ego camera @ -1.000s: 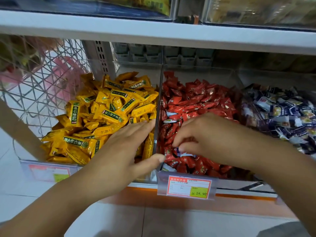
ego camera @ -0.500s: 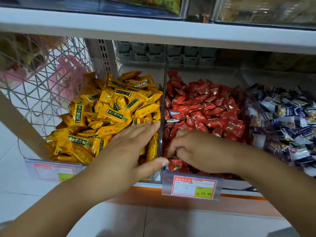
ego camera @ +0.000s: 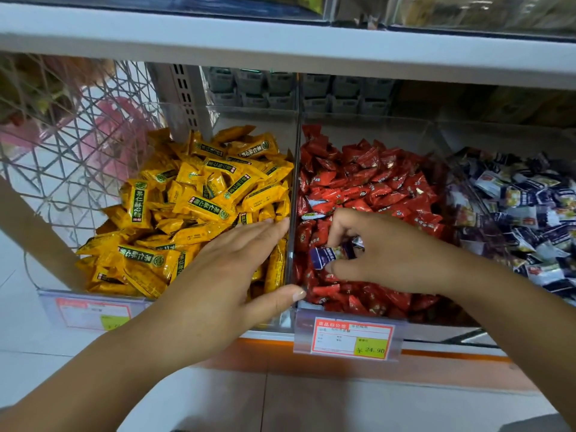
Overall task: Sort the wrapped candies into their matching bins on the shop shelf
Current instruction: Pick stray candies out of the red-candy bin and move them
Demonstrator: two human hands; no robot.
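Three clear bins sit side by side on the shelf: yellow candies (ego camera: 199, 194) on the left, red candies (ego camera: 380, 182) in the middle, blue-and-white candies (ego camera: 526, 201) on the right. My right hand (ego camera: 392, 254) is over the front of the red bin, fingers pinched on a blue-and-white wrapped candy (ego camera: 330, 255). Another stray light wrapper (ego camera: 313, 215) lies among the red ones. My left hand (ego camera: 227, 272) lies flat on the yellow pile, thumb against the clear divider (ego camera: 293, 182), holding nothing.
A white shelf board (ego camera: 280, 42) runs overhead. A price tag (ego camera: 352, 338) hangs below the red bin, another price tag (ego camera: 93, 313) below the yellow bin. A wire grid (ego camera: 62, 145) closes the left side. Grey packs (ego camera: 280, 88) stand at the back.
My right hand dug into the front of the red pile and has come up pinching a blue-and-white candy. My left hand stayed on the yellow bin.
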